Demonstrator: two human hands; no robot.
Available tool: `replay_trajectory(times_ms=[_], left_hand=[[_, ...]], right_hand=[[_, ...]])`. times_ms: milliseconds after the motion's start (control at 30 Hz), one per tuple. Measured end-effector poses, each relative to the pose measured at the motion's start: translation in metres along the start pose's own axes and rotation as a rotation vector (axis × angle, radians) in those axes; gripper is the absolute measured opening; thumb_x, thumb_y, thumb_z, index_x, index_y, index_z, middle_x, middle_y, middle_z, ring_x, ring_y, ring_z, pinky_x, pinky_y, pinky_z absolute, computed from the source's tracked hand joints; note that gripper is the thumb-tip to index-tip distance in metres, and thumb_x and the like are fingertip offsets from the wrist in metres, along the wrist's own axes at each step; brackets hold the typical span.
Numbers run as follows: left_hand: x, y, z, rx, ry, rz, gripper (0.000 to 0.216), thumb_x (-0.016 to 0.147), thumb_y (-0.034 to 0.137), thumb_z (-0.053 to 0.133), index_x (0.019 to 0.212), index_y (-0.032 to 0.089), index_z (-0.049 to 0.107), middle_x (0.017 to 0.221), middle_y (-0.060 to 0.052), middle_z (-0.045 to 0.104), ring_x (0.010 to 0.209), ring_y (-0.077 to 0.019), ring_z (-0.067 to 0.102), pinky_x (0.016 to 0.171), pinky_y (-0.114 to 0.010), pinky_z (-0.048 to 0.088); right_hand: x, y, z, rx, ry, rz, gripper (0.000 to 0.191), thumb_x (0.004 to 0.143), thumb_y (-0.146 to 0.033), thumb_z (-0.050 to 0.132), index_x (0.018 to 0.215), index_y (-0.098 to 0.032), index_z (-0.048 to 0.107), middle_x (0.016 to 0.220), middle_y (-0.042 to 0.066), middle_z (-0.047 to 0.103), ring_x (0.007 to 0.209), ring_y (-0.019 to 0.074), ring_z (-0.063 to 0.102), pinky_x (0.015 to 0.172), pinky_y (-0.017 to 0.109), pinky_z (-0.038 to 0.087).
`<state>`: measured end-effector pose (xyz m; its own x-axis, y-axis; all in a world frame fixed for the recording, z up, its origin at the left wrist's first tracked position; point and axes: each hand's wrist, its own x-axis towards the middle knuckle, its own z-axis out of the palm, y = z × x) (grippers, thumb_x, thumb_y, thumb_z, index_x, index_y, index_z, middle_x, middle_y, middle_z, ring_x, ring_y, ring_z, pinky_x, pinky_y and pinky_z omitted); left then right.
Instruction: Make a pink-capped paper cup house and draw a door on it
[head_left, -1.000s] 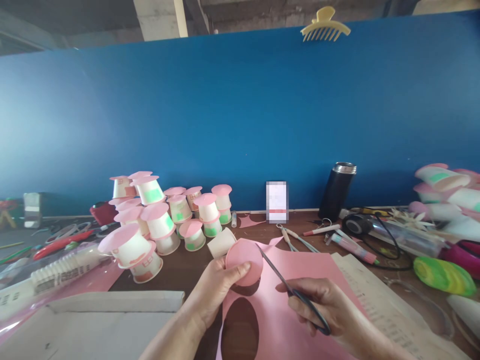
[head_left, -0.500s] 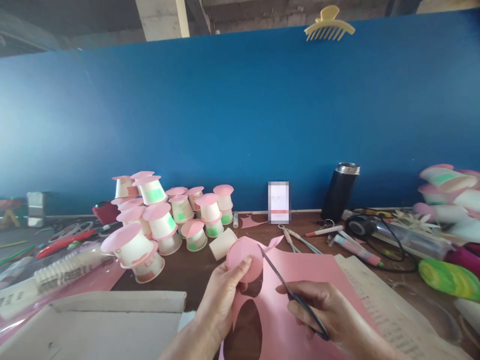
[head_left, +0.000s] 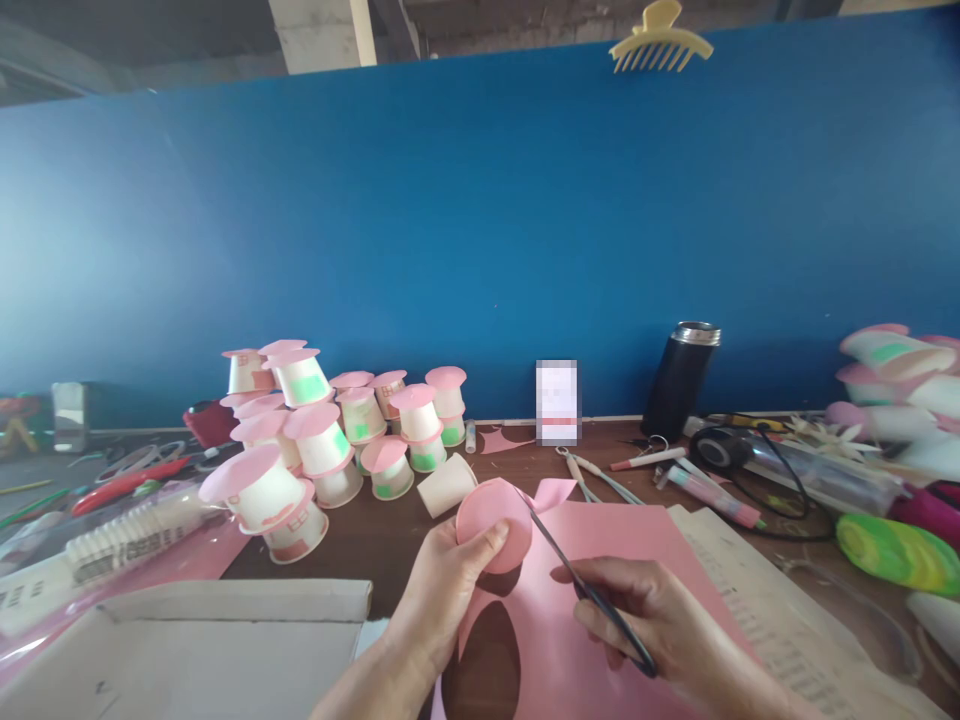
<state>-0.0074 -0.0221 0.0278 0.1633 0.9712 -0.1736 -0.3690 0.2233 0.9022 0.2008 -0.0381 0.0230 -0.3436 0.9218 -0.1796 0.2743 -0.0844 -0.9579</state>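
Observation:
My left hand (head_left: 454,570) pinches a round pink paper disc (head_left: 491,515), thumb on its face and fingers behind. My right hand (head_left: 637,620) grips dark-handled scissors (head_left: 553,545); their blades meet the disc's upper right edge. A thin strip of pink paper (head_left: 556,494) curls off beside the blade tips. Beneath both hands lies a large pink paper sheet (head_left: 600,540) with a rounded cut-out on its left side. Just behind the disc, a plain white paper cup (head_left: 447,485) lies on its side.
Several pink-topped paper cups (head_left: 319,435) stand stacked at left, near an open cardboard box (head_left: 225,650). A phone-like white screen (head_left: 557,400) leans on the blue partition (head_left: 480,220). Pliers (head_left: 592,475), a black flask (head_left: 681,385) and a coiled cable (head_left: 802,490) lie or stand to the right.
The scissors have cut slightly further along the disc's edge, and the trimmed strip sticks out more to the right. My left hand has shifted very slightly.

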Motion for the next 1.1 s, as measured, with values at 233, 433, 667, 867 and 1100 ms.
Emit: replay_trajectory(times_ms=[233, 433, 667, 867, 1100], left_hand=[[0.0021, -0.0019, 0.0000, -0.027, 0.019, -0.009, 0.043, 0.071, 0.038, 0.078, 0.100, 0.006, 0.071, 0.075, -0.012, 0.073, 0.068, -0.0263, 0.068, 0.069, -0.038, 0.052], [0.0032, -0.0019, -0.0004, -0.038, 0.007, -0.019, 0.043, 0.072, 0.038, 0.078, 0.100, 0.005, 0.071, 0.074, -0.013, 0.073, 0.067, -0.0253, 0.067, 0.068, -0.037, 0.051], [0.0039, -0.0029, -0.0023, -0.016, 0.012, -0.011, 0.041, 0.073, 0.037, 0.078, 0.098, 0.006, 0.072, 0.073, -0.013, 0.073, 0.066, -0.0236, 0.067, 0.067, -0.035, 0.050], [0.0045, -0.0017, -0.0024, 0.002, 0.013, -0.009, 0.042, 0.072, 0.039, 0.078, 0.096, 0.005, 0.071, 0.074, -0.014, 0.073, 0.067, -0.0254, 0.067, 0.068, -0.037, 0.050], [0.0039, -0.0013, -0.0023, 0.006, 0.008, 0.000, 0.044, 0.073, 0.038, 0.078, 0.100, 0.004, 0.072, 0.075, -0.014, 0.074, 0.069, -0.0260, 0.068, 0.069, -0.037, 0.051]], right_hand=[[-0.0025, -0.0019, 0.0005, 0.031, -0.028, -0.030, 0.055, 0.082, -0.061, 0.061, 0.101, -0.011, 0.070, 0.062, -0.003, 0.046, 0.055, 0.0107, 0.047, 0.051, 0.023, 0.041], [-0.0039, -0.0006, 0.0001, 0.052, -0.025, -0.031, 0.055, 0.081, -0.064, 0.061, 0.098, -0.012, 0.070, 0.063, -0.002, 0.047, 0.056, 0.0106, 0.047, 0.052, 0.024, 0.044], [-0.0027, 0.0034, -0.0017, 0.056, -0.030, -0.060, 0.050, 0.084, -0.061, 0.060, 0.095, -0.013, 0.069, 0.064, -0.002, 0.046, 0.058, 0.0111, 0.047, 0.051, 0.023, 0.044], [-0.0014, 0.0058, -0.0015, 0.068, -0.039, -0.088, 0.048, 0.085, -0.059, 0.059, 0.094, -0.013, 0.068, 0.064, -0.003, 0.044, 0.057, 0.0104, 0.046, 0.051, 0.022, 0.043], [-0.0028, 0.0026, -0.0013, 0.027, -0.024, -0.076, 0.051, 0.084, -0.062, 0.058, 0.093, -0.014, 0.070, 0.065, -0.003, 0.044, 0.058, 0.0103, 0.045, 0.052, 0.022, 0.042]])
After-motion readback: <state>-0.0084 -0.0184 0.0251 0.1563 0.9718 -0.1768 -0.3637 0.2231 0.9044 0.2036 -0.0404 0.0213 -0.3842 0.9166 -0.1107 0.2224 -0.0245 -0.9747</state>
